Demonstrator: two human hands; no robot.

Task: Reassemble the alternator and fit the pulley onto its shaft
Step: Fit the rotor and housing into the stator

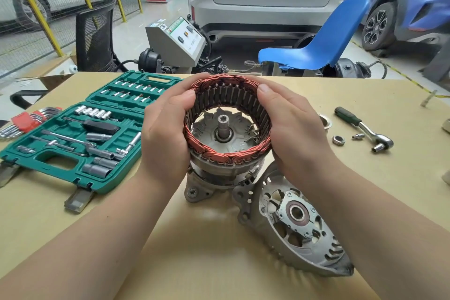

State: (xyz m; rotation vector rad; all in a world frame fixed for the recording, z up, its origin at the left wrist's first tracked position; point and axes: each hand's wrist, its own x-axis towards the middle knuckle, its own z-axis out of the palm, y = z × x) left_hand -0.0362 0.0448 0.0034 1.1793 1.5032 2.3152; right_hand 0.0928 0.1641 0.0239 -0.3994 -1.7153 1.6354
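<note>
Front housing on table | both hands cup stator

Left hand: bare, no glove, no ring or watch in view; short, trimmed nail on the thumb.
Right hand: bare, no glove, no ring or bracelet showing; thumbnail short and plain.
Forearms: both bare all the way down to the frame edge; no sleeve, cuff or strap shows.
Markings: no tattoo, plaster or writing can be seen on either hand.
</note>
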